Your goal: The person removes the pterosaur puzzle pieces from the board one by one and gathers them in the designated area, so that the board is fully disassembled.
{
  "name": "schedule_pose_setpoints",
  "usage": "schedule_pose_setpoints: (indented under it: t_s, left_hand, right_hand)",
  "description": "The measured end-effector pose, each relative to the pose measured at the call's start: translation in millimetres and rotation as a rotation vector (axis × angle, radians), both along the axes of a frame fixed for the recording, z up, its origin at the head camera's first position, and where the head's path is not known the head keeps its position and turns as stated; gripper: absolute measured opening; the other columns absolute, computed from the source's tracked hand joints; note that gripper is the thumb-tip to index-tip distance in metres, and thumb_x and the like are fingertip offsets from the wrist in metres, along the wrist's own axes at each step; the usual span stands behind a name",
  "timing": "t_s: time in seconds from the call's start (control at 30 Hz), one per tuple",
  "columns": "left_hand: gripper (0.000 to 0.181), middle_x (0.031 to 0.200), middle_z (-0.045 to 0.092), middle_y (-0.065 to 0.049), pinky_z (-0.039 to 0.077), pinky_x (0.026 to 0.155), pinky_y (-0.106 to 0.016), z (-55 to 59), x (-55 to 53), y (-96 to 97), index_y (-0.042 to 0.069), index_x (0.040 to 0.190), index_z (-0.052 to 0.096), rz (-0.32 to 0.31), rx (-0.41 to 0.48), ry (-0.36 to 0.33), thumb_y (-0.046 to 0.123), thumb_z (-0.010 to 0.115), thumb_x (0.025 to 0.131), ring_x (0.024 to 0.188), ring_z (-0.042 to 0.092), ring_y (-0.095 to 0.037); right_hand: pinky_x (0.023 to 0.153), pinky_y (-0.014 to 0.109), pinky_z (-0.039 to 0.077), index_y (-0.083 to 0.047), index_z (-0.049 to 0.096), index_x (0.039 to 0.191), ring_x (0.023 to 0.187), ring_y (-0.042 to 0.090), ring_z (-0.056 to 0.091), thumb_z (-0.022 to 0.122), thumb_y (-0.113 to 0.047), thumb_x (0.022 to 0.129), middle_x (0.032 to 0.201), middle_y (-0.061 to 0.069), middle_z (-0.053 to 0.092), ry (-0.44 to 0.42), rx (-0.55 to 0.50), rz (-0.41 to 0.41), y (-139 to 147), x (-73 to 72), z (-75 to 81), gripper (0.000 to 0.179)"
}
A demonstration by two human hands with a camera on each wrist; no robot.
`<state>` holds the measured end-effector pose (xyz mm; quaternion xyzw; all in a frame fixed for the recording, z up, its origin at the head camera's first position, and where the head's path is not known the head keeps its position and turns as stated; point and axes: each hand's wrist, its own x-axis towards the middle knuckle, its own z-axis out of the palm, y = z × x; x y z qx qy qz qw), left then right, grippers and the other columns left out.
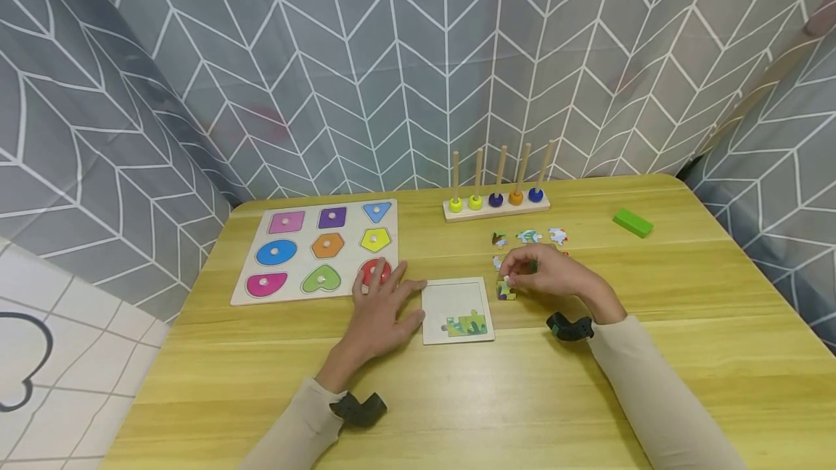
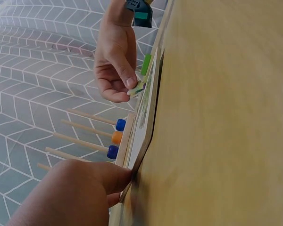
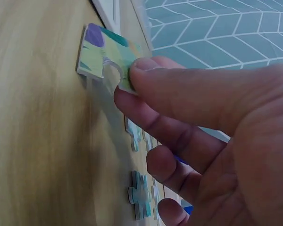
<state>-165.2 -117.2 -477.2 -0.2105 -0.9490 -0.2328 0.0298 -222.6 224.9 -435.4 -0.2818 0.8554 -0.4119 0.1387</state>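
Note:
My right hand (image 1: 548,273) pinches a jigsaw piece (image 1: 506,290) between thumb and fingertips, to the right of a small square puzzle board (image 1: 452,297). In the right wrist view this puzzle piece (image 3: 96,54) is yellow-green with a purple patch and tilts off the tabletop. Joined pieces (image 1: 466,324) lie in the board's lower right part. Spread out on the left, my left hand (image 1: 379,314) touches the board's left edge with its thumb and a finger. Loose jigsaw pieces (image 1: 529,236) lie beyond the right hand, which partly hides some of them.
A shape board (image 1: 353,212) with coloured knobbed shapes sits at the left, its red circle (image 1: 369,271) partly under my left fingers. Toward the back stands a peg rack (image 1: 496,209) with coloured beads. A green block (image 1: 633,223) lies at the right. Behind the table hangs a patterned curtain (image 1: 418,78).

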Motion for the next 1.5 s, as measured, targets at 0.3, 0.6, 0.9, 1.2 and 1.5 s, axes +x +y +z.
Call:
schedule_pose_setpoints:
  t_s: [0.3,0.6,0.9,1.2,1.5]
  left_hand:
    - [0.048,0.166,0.034,-0.011,-0.004,0.120,-0.068,0.2,0.2,-0.3,0.032,0.140,0.059,-0.002,-0.008,-0.001,0.044,0.058,0.093,0.159,0.007,-0.042]
    - [0.048,0.166,0.033,-0.010,-0.003,0.120,-0.068,-1.3,-1.0,-1.1,0.032,0.140,0.058,-0.003,-0.011,-0.006,0.043,0.058,0.093,0.159,0.007,-0.042]
    - [0.048,0.166,0.033,-0.010,-0.004,0.121,-0.067,-0.3,-0.7,-0.8,0.033,0.140,0.058,-0.002,-0.009,-0.005,0.043,0.059,0.093,0.159,0.008,-0.042]
    - [0.048,0.165,0.036,-0.013,-0.002,0.120,-0.070,1.1,0.6,0.5,0.031,0.138,0.060,-0.003,0.000,0.022,0.041,0.060,0.092,0.158,0.010,-0.043]
    - [0.047,0.166,0.034,-0.010,-0.003,0.120,-0.068,0.2,0.0,0.2,0.032,0.139,0.059,0.003,-0.018,0.005,0.044,0.058,0.094,0.159,0.007,-0.041]
  right_hand:
    - [0.081,0.024,0.055,-0.009,0.075,0.099,0.087,0.013,0.065,0.077,-0.008,0.089,0.096,0.004,0.075,0.034,0.054,-0.007,1,-0.1,0.2,0.010]
    - [0.084,0.041,0.022,-0.025,0.079,0.094,0.088,0.015,0.047,0.091,-0.031,0.074,0.086,-0.011,0.069,0.154,0.197,-0.049,-5,3.1,0.0,0.024]
    - [0.081,0.040,0.021,-0.027,0.080,0.092,0.085,0.017,0.045,0.090,-0.028,0.076,0.082,-0.011,0.067,0.176,0.228,-0.060,-7,4.1,-0.6,0.020]
    - [0.082,0.041,0.021,-0.027,0.080,0.095,0.087,0.017,0.045,0.089,-0.027,0.078,0.087,-0.011,0.069,0.171,0.197,-0.043,-9,3.4,-0.8,0.020]
    - [0.081,0.040,0.021,-0.023,0.080,0.102,0.086,0.017,0.046,0.088,-0.027,0.079,0.088,-0.006,0.069,0.223,0.144,0.069,-34,11.7,1.3,0.026]
